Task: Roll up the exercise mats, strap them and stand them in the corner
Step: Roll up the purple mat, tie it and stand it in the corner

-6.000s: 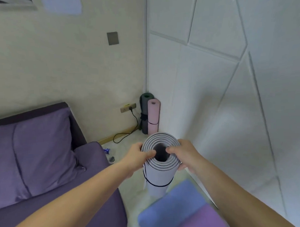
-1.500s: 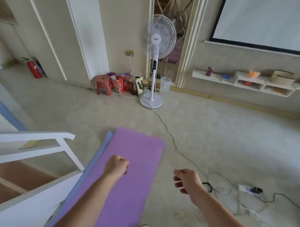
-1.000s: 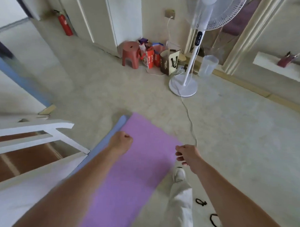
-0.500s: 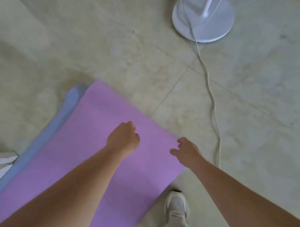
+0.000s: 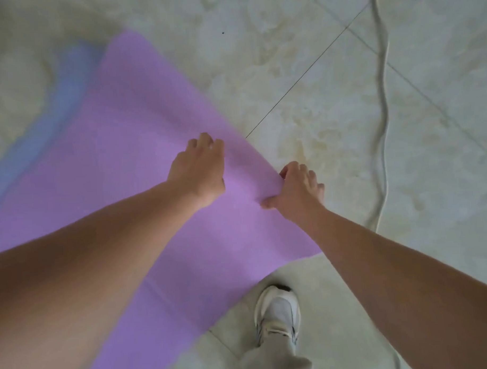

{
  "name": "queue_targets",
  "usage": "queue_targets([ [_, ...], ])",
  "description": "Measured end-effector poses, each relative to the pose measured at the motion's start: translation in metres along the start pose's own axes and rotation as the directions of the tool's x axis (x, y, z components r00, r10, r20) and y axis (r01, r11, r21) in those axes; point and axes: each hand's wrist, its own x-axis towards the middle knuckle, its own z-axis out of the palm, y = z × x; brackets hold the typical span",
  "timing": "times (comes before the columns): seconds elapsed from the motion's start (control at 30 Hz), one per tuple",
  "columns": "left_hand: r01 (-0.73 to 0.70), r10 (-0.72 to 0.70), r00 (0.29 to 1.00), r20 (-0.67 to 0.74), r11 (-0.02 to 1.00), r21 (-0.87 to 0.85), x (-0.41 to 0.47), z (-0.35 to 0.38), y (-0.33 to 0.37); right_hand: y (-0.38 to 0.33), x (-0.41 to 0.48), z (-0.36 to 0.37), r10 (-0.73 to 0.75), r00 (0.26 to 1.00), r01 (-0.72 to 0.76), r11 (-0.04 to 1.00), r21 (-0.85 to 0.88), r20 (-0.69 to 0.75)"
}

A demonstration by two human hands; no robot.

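A purple exercise mat (image 5: 130, 149) lies flat on the floor, on top of a blue mat (image 5: 65, 88) that shows only along its left side. My right hand (image 5: 300, 188) grips the purple mat's end edge, thumb on top and fingers over the edge, and the edge bulges up slightly there. My left hand (image 5: 200, 166) is over the mat just inside the same edge, its fingers curled and holding nothing. No strap and no rolled mat are in view.
A pale power cord (image 5: 382, 118) snakes across the tiled floor (image 5: 398, 54) to the right of the mat. My right foot in a white shoe (image 5: 277, 313) stands on the tiles just beside the mat's near corner.
My view dropped from the room to the floor as I bent over the mat. Both hands came down to its end edge, and my right hand took hold of it.
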Motion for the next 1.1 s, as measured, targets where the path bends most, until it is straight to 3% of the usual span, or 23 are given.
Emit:
queue_targets([
  [0.17,-0.237,0.201,0.969,0.143,0.919,0.315,-0.044,-0.072,-0.008,-0.029,-0.081,-0.029,-0.186,0.982,0.185,0.982,-0.024,-0.041],
  [0.27,-0.335,0.211,0.928,0.306,0.832,0.442,-0.08,-0.128,-0.017,-0.054,-0.142,-0.055,-0.321,0.946,0.322,0.947,-0.019,0.035],
  [0.37,-0.328,0.077,0.862,0.501,0.839,0.435,-0.131,-0.18,-0.035,-0.077,-0.209,-0.083,-0.42,0.9,0.427,0.903,-0.04,0.116],
  [0.47,-0.22,0.012,0.826,0.563,0.928,0.302,-0.21,-0.23,-0.062,-0.106,-0.283,-0.112,-0.481,0.868,0.49,0.87,-0.055,0.121],
  [0.6,-0.146,0.003,0.875,0.484,0.955,0.259,-0.356,-0.294,-0.106,-0.166,-0.412,-0.147,-0.502,0.859,0.511,0.853,-0.103,0.104],
  [0.77,-0.091,0.018,0.98,0.197,0.924,0.37,-0.555,-0.342,-0.182,-0.271,-0.599,-0.159,-0.557,0.828,0.56,0.813,-0.163,0.065],
  [0.9,-0.014,0.03,0.999,-0.035,0.922,0.387,-0.692,-0.365,-0.242,-0.352,-0.722,-0.157,-0.639,0.769,0.6,0.732,-0.324,-0.02],
  [1.0,0.026,0.017,0.989,-0.148,0.958,0.285,-0.78,-0.383,-0.283,-0.391,-0.795,-0.163,-0.732,0.672,0.618,0.636,-0.461,-0.109],
  [1.1,0.057,-0.053,0.987,-0.152,0.998,0.022,-0.856,-0.394,-0.316,-0.408,-0.849,-0.172,-0.847,0.511,0.641,0.49,-0.591,-0.148],
])
